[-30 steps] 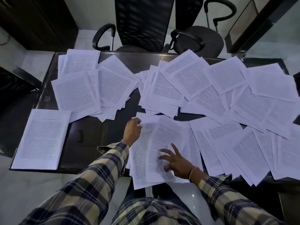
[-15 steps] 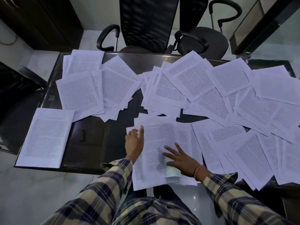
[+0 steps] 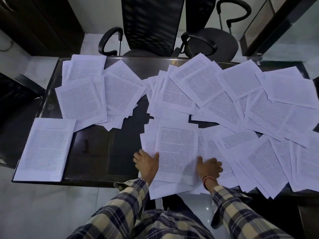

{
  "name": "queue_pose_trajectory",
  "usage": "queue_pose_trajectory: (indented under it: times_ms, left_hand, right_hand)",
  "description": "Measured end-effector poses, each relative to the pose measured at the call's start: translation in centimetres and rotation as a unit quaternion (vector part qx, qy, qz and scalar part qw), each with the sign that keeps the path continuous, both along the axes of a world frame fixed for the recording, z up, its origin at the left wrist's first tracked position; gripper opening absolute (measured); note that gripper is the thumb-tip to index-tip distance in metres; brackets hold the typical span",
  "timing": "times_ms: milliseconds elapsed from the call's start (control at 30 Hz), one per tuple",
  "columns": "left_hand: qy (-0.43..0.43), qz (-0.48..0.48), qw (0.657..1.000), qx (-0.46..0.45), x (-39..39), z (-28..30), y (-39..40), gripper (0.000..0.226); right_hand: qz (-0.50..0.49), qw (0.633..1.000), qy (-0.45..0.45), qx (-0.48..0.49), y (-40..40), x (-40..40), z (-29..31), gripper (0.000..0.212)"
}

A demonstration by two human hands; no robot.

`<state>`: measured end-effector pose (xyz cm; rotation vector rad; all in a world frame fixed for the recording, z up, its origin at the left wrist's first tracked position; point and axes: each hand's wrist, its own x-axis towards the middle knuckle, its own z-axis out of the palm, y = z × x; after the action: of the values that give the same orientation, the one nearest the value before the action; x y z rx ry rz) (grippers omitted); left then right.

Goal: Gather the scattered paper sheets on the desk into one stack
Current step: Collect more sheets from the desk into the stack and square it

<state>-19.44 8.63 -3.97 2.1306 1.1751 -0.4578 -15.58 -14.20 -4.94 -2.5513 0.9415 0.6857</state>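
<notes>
left hand (image 3: pixel 146 163) and right hand (image 3: pixel 209 167) lie flat, fingers spread, bracketing the side edges of a small bundle of sheets (image 3: pixel 177 149) at the desk's (image 3: pixel 96 152) 6 o'clock edge, apparently to square it. a neat stack (image 3: pixel 45 148) sits at 8 o'clock. loose sheets (image 3: pixel 241 104) fan from 10 to 4 o'clock, uncollected.

Your frame is dim overall, with a cool bluish cast. The white paper sheets (image 3: pixel 177 150) are the brightest thing you get; the dark desk (image 3: pixel 96 152) shows only faint reflections. There's a small glare spot on the glossy floor (image 3: pixel 207 208). You've got soft shadows and no hard edges. Wide-angle lens bows the desk edges and stretches the corners. Print is legible mid-frame, softer toward the borders.
</notes>
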Motion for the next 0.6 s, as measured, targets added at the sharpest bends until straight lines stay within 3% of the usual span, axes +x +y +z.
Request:
queue_pose_trajectory:
  times_ms: [200,300,400,500,600]
  left_hand:
    - [-0.017,-0.087,0.995,-0.048,1.5,0.8,0.9,0.06]
    - [-0.028,-0.074,0.996,-0.044,1.8,1.1,1.6,0.068]
    - [-0.039,-0.046,0.996,-0.064,1.9,1.5,1.8,0.084]
    - [-0.038,-0.036,0.994,-0.098,2.2,1.5,1.8,0.086]
    - [-0.035,-0.001,0.988,-0.152,2.7,1.4,2.0,0.072]
  right_hand:
    - [0.031,0.983,-0.041,0.174,1.8,1.1,-0.6,0.059]
    - [0.048,0.989,-0.055,0.131,2.8,0.8,-0.4,0.058]
    - [-0.003,0.998,-0.034,0.048,3.0,0.6,0.0,0.068]
    - [-0.008,0.999,-0.004,0.049,2.9,0.3,0.1,0.076]
    - [-0.003,0.995,-0.021,0.093,2.8,0.2,-0.5,0.076]
